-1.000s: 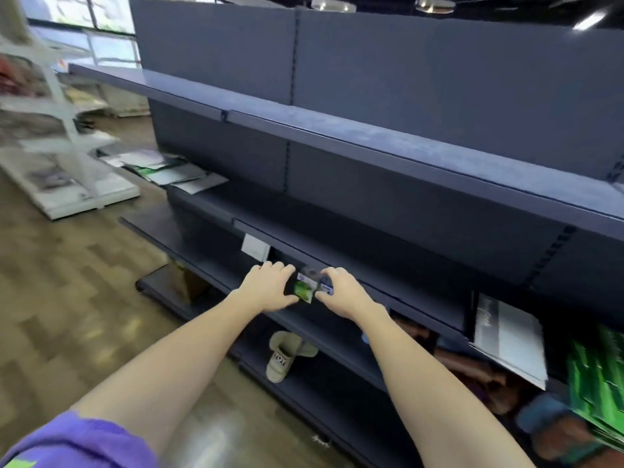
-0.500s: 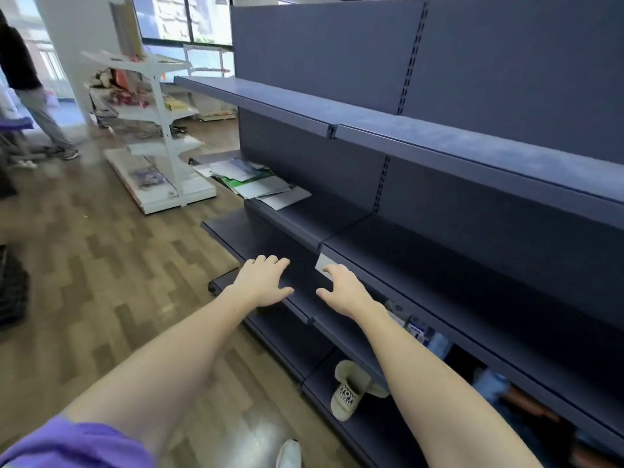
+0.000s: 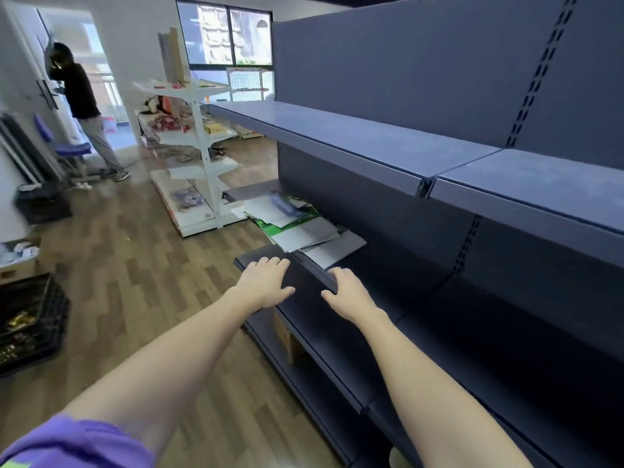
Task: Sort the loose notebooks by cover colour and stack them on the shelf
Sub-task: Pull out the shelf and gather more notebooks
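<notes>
On the middle shelf (image 3: 388,288), a bit past both hands, the loose notebooks (image 3: 304,228) sit in a messy fanned pile, grey covers over a green one. Left hand (image 3: 263,282) and right hand (image 3: 347,292) are stretched out toward it, fingers relaxed and slightly apart, holding nothing. Looks like the reach-in step to me; sorting isn't done yet. Next move probably means getting closer and pulling the covers apart by colour, maybe greys first.
</notes>
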